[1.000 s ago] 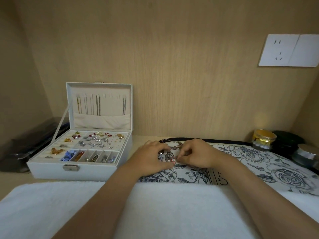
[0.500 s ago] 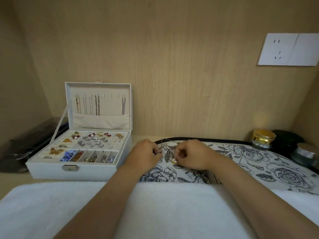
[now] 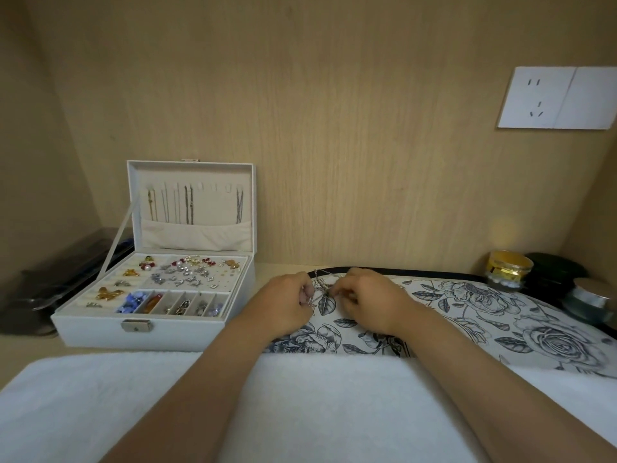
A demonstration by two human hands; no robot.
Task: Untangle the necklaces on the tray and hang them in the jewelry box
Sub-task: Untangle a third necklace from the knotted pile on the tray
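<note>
Thin tangled necklaces [image 3: 322,283] lie at the far left end of the flower-printed tray [image 3: 500,315]. My left hand [image 3: 283,304] and my right hand [image 3: 367,300] sit close together over them, fingers curled, each pinching a bit of chain; most of the chain is hidden under the fingers. The white jewelry box [image 3: 157,285] stands open to the left. Several chains hang from the hooks in its upright lid [image 3: 192,203], and its bottom compartments hold earrings and charms.
A white towel [image 3: 133,406] covers the near edge in front of me. A gold-lidded jar [image 3: 507,269], a dark jar [image 3: 554,272] and a silver-lidded jar [image 3: 591,302] stand at the back right. A dark case [image 3: 50,289] lies left of the box. The wooden wall carries a socket [image 3: 557,98].
Both hands have stayed over the tangle, shifting their fingers a little. They drew slightly apart half a second ago and are now close together again, with chain raised between the fingertips.
</note>
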